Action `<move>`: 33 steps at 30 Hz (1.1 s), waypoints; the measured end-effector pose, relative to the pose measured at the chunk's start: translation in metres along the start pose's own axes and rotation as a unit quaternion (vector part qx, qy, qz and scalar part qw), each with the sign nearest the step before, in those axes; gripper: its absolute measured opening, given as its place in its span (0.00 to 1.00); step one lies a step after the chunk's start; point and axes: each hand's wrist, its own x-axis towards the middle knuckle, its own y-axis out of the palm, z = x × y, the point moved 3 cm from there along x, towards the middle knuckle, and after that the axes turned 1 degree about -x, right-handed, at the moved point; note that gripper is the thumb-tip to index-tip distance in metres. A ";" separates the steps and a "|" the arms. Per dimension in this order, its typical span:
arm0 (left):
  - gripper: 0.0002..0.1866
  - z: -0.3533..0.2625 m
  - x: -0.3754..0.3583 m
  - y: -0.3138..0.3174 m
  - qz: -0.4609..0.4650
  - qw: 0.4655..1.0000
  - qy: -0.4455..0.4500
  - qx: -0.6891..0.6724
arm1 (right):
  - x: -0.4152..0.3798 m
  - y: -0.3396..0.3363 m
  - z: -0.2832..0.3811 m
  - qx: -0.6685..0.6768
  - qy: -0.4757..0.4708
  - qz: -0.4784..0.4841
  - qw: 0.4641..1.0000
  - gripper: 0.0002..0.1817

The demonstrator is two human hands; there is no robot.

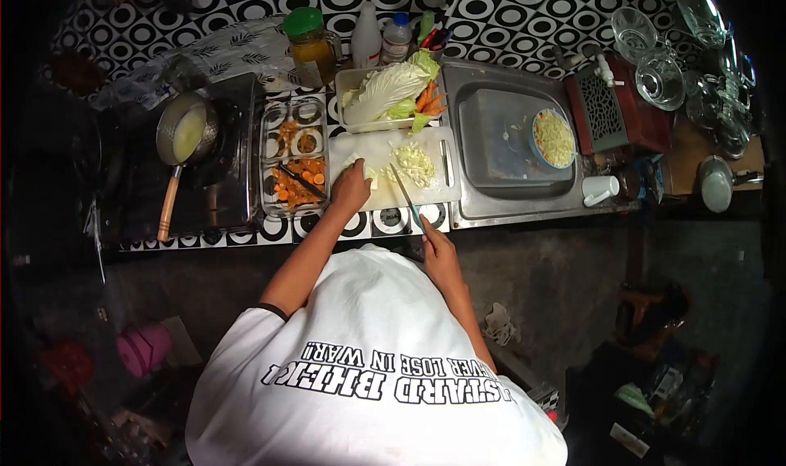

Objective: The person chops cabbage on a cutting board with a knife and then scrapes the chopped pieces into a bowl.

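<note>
My right hand (442, 259) grips a kitchen knife (404, 192) by its handle, the blade pointing away from me over a white cutting board (385, 198). With curled fingers, my left hand (352, 188) holds a pale piece of napa cabbage (371, 176) against the board's left part. Chopped cabbage (413, 163) lies heaped beyond the blade. Behind the board, a tray (378, 127) holds a napa cabbage (391, 92) and carrots (429, 99). Left of the board, a divided container (267, 175) holds sliced carrots (288, 189) and a dark utensil (301, 181).
A saucepan (185, 129) of pale liquid sits on the stove (229, 171), its wooden handle towards me. To the right, a sink (468, 189) has a bowl of shredded vegetables (557, 139) over it. A white mug (600, 189), jars and glass pitchers (660, 80) stand around.
</note>
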 end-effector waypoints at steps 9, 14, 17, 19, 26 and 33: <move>0.16 -0.004 0.017 -0.007 -0.011 0.983 0.164 0.077 | 0.009 -0.007 0.008 -0.041 -0.041 -0.027 0.998 0.27; 0.11 0.004 0.022 -0.006 0.002 0.985 0.167 0.036 | 0.012 -0.017 0.004 -0.027 -0.044 -0.033 0.998 0.27; 0.10 0.011 0.020 -0.005 -0.008 0.986 0.167 0.014 | 0.014 -0.024 0.007 -0.031 -0.062 -0.035 0.997 0.27; 0.10 0.012 0.011 -0.004 -0.018 0.986 0.168 0.009 | 0.015 -0.028 0.004 -0.034 -0.063 -0.024 0.997 0.27; 0.14 0.007 -0.021 -0.001 -0.107 0.974 0.201 0.019 | 0.030 -0.040 -0.006 -0.049 -0.084 0.030 0.995 0.29; 0.18 0.003 -0.035 0.009 -0.120 0.975 0.185 0.029 | 0.047 -0.050 -0.020 -0.067 -0.129 0.098 0.985 0.30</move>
